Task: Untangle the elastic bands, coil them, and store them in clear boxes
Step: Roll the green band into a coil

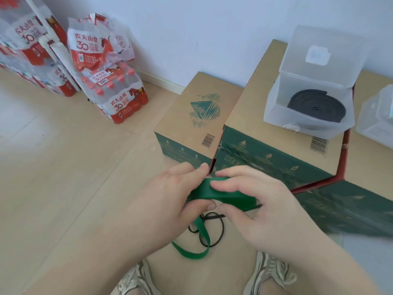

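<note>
Head view, near centre: left hand (170,194) and right hand (251,201) pinch the half-coiled green band (225,195), whose hanging tail crosses a black band (221,228) on the floor (63,167) and may snag it.

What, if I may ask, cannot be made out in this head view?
All in the head view:
Green band: its coiled part is hidden by the left hand and right hand pinching it.
Second clear box: cut off by the right edge, contents blurred.
Lid label on the open clear box: too faint to read.
</note>
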